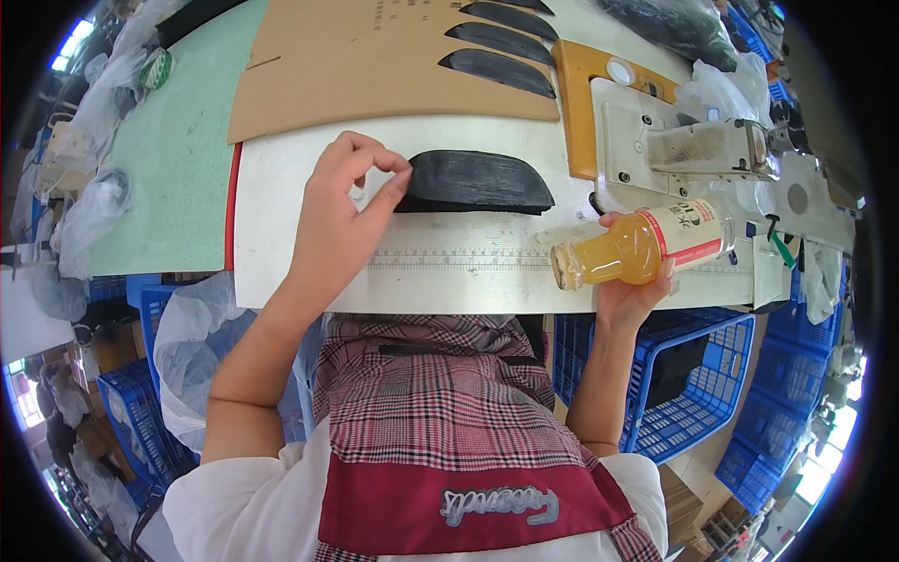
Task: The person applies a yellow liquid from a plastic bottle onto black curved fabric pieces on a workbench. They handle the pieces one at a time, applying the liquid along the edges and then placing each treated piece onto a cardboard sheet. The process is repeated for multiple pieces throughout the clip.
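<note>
A black piece with a curved top edge and a straight lower edge point(482, 180) lies on the white work table point(449, 281). My left hand point(337, 211) is closed in a pinch at its left end, thumb and forefinger together on the tip. In my right hand point(632, 298) is a clear bottle of yellow-orange liquid point(637, 251), with a cream and red label. It lies almost level above the table's front edge, its neck toward the left. The fingers wrap it from below, and their far tips are partly hidden behind it.
Several similar black pieces point(499, 70) lie on a brown cardboard sheet point(375, 66) at the back. A sewing machine point(693, 150) stands at the right. A ruler strip point(449, 258) runs along the table. Blue crates point(698, 384) stand below, and a green surface point(178, 178) adjoins at left.
</note>
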Demonstrator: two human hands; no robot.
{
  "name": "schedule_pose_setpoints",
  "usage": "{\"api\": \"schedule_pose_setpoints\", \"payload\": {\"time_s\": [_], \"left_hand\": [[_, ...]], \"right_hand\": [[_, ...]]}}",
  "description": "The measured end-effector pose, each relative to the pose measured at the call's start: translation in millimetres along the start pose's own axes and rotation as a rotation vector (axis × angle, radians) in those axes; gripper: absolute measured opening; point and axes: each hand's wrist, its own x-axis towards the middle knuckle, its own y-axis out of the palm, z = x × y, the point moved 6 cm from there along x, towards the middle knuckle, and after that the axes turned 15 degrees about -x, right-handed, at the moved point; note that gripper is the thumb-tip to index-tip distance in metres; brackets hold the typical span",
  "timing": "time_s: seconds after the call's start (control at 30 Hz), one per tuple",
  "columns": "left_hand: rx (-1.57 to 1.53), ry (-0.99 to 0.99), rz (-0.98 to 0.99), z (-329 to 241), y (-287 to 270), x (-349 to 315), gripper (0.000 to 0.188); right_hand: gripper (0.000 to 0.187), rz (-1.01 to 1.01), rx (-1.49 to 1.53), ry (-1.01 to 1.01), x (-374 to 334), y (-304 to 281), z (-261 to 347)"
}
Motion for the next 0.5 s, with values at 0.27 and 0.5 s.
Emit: {"api": "schedule_pose_setpoints", "payload": {"time_s": [0.27, 0.5], "left_hand": [[0.012, 0.002, 0.042, -10.1, -1.7, -1.6, 0.008], [0.315, 0.215, 0.039, -35.4, 3.4, 0.1, 0.007]], "right_hand": [[0.066, -0.004, 0.017, 0.003, -1.7, 1.1, 3.0], [0.065, 0.001, 0.071, 0.002, -2.0, -1.4, 1.1]]}}
